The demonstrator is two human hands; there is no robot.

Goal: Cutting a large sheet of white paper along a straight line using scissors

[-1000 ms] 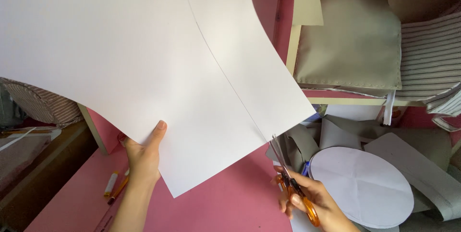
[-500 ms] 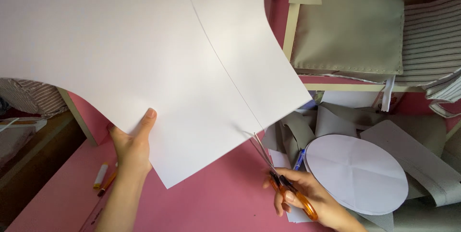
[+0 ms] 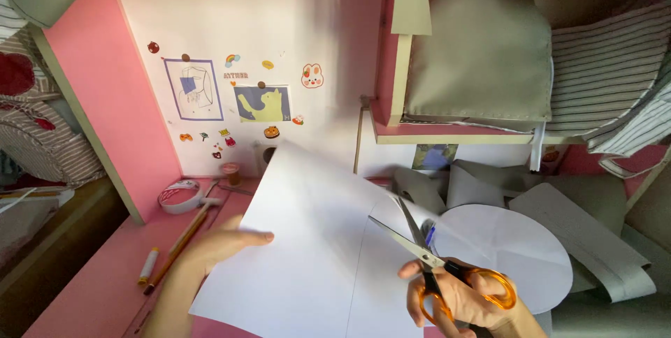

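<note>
A large white sheet of paper (image 3: 307,254) with a thin pencil line down it lies low over the pink desk (image 3: 91,289). My left hand (image 3: 217,248) holds the sheet by its left edge, thumb on top. My right hand (image 3: 465,296) grips orange-handled scissors (image 3: 426,254); their blades are spread open over the sheet's right part, close to the drawn line.
A white paper circle (image 3: 507,243) with fold creases lies right of the scissors on grey fabric pieces (image 3: 580,229). A blue pen (image 3: 428,233) sits by it. Pencils and a marker (image 3: 149,266), a tape roll (image 3: 180,195) and a thread spool (image 3: 231,172) lie at left. A shelf holds folded grey fabric (image 3: 482,58).
The sheet has dropped from upright, filling the view, to nearly flat over the desk. The scissors have swung up over it with blades open. The sticker-covered back wall now shows.
</note>
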